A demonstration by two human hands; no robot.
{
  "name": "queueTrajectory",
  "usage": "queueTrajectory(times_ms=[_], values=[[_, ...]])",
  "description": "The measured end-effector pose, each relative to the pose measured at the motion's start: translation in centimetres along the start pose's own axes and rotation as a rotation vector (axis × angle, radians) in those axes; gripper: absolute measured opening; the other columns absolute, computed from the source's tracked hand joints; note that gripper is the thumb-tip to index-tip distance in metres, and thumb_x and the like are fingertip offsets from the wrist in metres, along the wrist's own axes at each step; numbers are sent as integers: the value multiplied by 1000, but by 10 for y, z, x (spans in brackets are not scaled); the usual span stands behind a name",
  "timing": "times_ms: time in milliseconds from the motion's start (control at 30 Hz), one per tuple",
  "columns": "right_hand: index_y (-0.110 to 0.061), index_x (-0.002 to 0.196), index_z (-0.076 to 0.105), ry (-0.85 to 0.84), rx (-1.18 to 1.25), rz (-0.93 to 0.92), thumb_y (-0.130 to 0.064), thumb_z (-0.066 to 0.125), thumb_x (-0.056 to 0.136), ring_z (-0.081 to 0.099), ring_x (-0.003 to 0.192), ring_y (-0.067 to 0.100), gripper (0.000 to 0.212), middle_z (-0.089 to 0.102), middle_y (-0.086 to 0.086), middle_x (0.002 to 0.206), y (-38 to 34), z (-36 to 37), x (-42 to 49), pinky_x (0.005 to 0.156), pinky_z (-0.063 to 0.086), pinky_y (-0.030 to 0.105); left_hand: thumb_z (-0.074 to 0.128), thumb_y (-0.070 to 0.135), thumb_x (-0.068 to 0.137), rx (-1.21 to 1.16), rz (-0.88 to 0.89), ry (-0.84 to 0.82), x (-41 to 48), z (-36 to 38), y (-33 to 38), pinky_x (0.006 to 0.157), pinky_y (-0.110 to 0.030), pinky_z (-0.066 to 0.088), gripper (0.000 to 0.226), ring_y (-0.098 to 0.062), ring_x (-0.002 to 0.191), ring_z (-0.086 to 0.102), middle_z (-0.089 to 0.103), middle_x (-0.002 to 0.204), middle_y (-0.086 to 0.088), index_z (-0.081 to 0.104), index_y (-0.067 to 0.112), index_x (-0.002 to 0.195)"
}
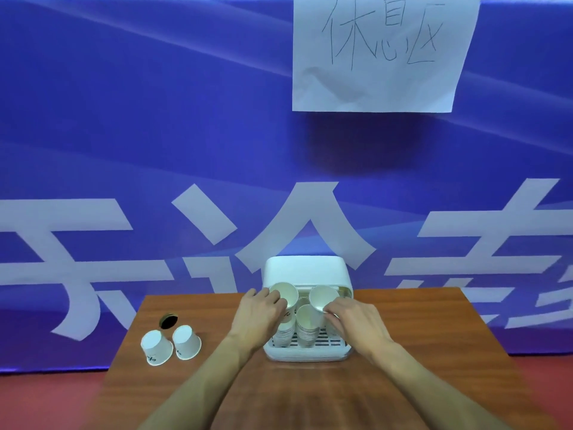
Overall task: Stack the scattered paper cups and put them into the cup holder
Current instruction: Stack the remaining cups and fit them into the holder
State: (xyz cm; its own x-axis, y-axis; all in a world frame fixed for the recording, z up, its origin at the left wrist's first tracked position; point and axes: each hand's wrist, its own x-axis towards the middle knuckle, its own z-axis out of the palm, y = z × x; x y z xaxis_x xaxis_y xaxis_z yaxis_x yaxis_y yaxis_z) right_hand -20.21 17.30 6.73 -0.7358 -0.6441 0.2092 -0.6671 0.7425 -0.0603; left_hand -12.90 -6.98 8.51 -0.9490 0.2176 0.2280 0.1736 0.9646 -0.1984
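Cup holder [305, 355]: we see a white box with a hood at the back and a slatted tray in front, standing at the far middle of the table [310, 395].
Left stack [283, 294]: nested paper cups in the holder's left side, mouth up, long axis close to upright. Dark print shows on the side wall, and we cannot read it.
Middle stack [308, 319]: nested paper cups at the tray's centre, mouth up, long axis upright, just beside the left stack.
Right cup [324, 297]: it sits in the holder's right side with its mouth tipped up and towards us. What lies under it is hidden by the hand.
Left hand [260, 315]: the fingers curl round the upper part of the left stack and grip it.
Right hand [353, 318]: the fingertips close on the near rim of the right cup.
Loose paper cups [156, 347]: two stand mouth down, bases up, side by side near the table's left edge and well apart from the holder. We can only partly read the dark lettering on their sides.
Round hole [168, 321]: a dark opening in the tabletop just behind the loose cups.
Paper sheet [381, 54]: handwritten "休息区", fixed to the banner [124, 119].
Banner: blue, with large white Chinese characters, cropped.
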Motion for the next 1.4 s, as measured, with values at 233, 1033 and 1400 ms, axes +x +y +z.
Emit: queueTrajectory(times_ms=[233,1033,1400], values=[[-33,103,62,11,104,-22,-41,48,101,62,91,10,17,65,-16,101,7,14,18,63,50,30,78,24,75,-52,-50,53,6,8,6,46,-30,37,23,-22,57,49,52,65,4,57,22,66],[-33,100,66,24,177,-36,-35,56,98,63,83,11,10,66,-16,95,6,34,15,57,44,27,73,22,79,-100,-10,46,12,23,0,47,-31,37,21,-22,58,50,52,65,4,56,23,67],[-33,95,64,12,178,-25,-36,59,97,62,77,11,6,63,-15,87,4,61,7,51,43,28,76,7,55,-95,16,-112,-2,51,0,48,-30,30,30,-21,53,45,48,62,4,53,23,64]])
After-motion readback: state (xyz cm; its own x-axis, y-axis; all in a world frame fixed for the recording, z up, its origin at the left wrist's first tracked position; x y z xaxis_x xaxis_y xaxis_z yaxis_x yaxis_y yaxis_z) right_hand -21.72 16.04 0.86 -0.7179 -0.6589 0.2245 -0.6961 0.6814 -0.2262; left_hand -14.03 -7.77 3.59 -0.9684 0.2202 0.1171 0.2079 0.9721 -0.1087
